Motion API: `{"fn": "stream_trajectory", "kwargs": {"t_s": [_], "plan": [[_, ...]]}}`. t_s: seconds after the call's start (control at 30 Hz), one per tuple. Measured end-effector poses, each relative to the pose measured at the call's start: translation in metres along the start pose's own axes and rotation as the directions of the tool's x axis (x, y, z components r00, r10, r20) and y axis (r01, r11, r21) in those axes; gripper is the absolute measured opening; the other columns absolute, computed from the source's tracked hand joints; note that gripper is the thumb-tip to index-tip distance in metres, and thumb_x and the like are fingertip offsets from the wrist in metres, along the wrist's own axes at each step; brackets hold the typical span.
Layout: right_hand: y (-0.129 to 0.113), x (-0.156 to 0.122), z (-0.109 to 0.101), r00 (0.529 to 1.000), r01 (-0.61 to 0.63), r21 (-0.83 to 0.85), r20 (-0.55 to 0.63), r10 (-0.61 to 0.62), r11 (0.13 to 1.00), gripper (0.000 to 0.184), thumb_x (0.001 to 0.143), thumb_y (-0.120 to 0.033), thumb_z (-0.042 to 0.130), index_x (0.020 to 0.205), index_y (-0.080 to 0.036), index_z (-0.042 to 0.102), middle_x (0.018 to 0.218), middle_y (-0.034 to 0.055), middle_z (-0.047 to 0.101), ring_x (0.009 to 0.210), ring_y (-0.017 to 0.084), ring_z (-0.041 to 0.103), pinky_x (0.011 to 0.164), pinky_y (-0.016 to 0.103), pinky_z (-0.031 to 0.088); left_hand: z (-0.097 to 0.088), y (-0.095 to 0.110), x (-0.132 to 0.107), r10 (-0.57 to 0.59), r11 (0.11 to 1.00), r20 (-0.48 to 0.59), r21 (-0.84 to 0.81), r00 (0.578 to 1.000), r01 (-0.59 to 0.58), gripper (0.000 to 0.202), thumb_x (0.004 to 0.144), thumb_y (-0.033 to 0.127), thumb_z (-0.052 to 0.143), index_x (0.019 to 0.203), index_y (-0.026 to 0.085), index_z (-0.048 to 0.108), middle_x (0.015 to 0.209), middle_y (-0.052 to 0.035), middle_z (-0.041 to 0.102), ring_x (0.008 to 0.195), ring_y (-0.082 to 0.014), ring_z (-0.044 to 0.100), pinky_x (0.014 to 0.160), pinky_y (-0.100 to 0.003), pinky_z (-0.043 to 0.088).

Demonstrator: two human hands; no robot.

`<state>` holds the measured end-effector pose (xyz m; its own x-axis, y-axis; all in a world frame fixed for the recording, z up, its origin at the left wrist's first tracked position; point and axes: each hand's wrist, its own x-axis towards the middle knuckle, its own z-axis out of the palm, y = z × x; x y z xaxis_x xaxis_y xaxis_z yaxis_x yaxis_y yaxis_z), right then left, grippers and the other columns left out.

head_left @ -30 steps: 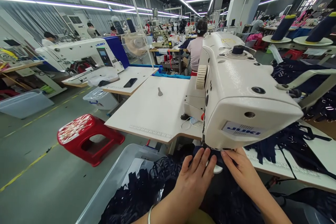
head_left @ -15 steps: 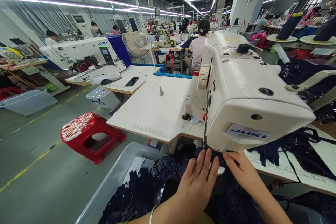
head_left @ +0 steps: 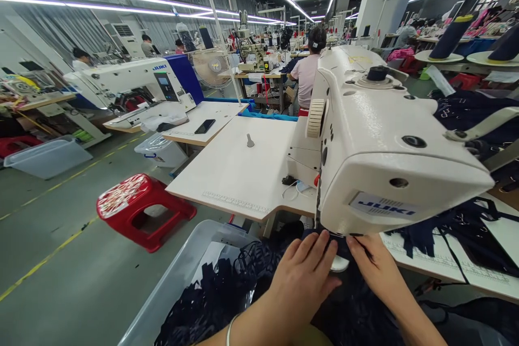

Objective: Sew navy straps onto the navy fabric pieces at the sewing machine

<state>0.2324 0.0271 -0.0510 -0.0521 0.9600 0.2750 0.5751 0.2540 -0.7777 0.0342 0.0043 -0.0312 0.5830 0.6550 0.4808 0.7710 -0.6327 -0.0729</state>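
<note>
Sewing fills our view: the white sewing machine (head_left: 385, 135) stands on the pale worktop (head_left: 243, 167), its head hanging just above our hands. At our left a clear plastic bin (head_left: 178, 275) holds dark pieces. A dark fabric (head_left: 352, 308) runs from our lap up under the head, which hides the needle from us. Our left hand (head_left: 304, 275) lies flat and released on the cloth, fingers stretched forward. Our right hand (head_left: 375, 267) lies the same way just beside it, grasping nothing. We judge the step to be guiding fabric under the head. It calls for even pressure from both palms, fingertips clear of the needle.
</note>
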Motion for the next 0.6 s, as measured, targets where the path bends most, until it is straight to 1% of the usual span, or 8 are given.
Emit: {"fn": "stream_trajectory", "kwargs": {"t_s": [0.1,0.2,0.27,0.33,0.43,0.6], "plan": [[-0.004,-0.003,0.001,0.998,-0.034,0.019,-0.048,0.034,0.999,0.027,0.094,-0.040,0.045,0.103,-0.023,0.064,0.110,0.0101,0.057,0.110,0.026,0.053,0.096,0.044,0.045,0.001,-0.005,0.000,-0.017,0.999,-0.009,-0.040,1.000,0.017,0.042,0.097,0.048,0.045,0.134,0.028,0.050,0.141,0.0021,0.050,0.126,-0.0176,0.045,0.102,-0.032,0.034],[-0.007,-0.008,0.001,0.997,-0.079,0.045,-0.003,0.079,0.996,0.033,0.094,-0.043,0.046,0.116,-0.023,0.059,0.117,0.0115,0.057,0.114,0.026,0.053,0.099,0.044,0.045,0.004,-0.005,0.000,-0.005,1.000,-0.042,-0.020,0.999,0.004,0.040,0.097,0.043,0.046,0.133,0.026,0.050,0.140,0.0010,0.050,0.133,-0.0193,0.037,0.109,-0.036,0.025],[-0.009,-0.012,0.002,0.995,-0.104,0.069,0.021,0.102,0.992,0.036,0.094,-0.044,0.045,0.120,-0.022,0.058,0.123,0.0120,0.058,0.118,0.026,0.052,0.101,0.043,0.044,0.005,-0.003,0.000,0.017,1.000,-0.047,-0.009,0.999,-0.017,0.039,0.098,0.042,0.046,0.133,0.024,0.051,0.140,-0.0007,0.050,0.134,-0.0192,0.036,0.110,-0.036,0.022],[-0.009,-0.015,0.003,0.993,-0.116,0.095,0.018,0.114,0.989,0.037,0.094,-0.044,0.044,0.119,-0.022,0.060,0.128,0.0116,0.057,0.122,0.025,0.051,0.102,0.040,0.044,0.006,-0.002,0.000,0.024,1.000,-0.045,0.001,0.999,-0.024,0.039,0.098,0.041,0.046,0.133,0.024,0.050,0.140,-0.0022,0.050,0.134,-0.0191,0.037,0.109,-0.036,0.023],[-0.008,-0.016,0.005,0.993,-0.116,0.128,0.025,0.114,0.985,0.038,0.094,-0.043,0.043,0.116,-0.020,0.064,0.130,0.0114,0.057,0.124,0.025,0.051,0.105,0.038,0.043,0.005,-0.003,-0.001,0.025,1.000,-0.039,0.010,0.999,-0.024,0.040,0.099,0.039,0.045,0.135,0.025,0.048,0.141,-0.0023,0.049,0.134,-0.0193,0.036,0.107,-0.037,0.023],[-0.009,-0.008,0.004,0.991,-0.133,0.117,0.032,0.130,0.984,0.042,0.093,-0.045,0.043,0.114,-0.017,0.067,0.126,0.0138,0.059,0.119,0.027,0.053,0.107,0.042,0.039,0.005,-0.005,-0.002,0.045,0.999,-0.030,0.018,0.999,-0.045,0.039,0.099,0.038,0.044,0.136,0.026,0.047,0.141,-0.0021,0.049,0.134,-0.0190,0.036,0.106,-0.037,0.025]]}}
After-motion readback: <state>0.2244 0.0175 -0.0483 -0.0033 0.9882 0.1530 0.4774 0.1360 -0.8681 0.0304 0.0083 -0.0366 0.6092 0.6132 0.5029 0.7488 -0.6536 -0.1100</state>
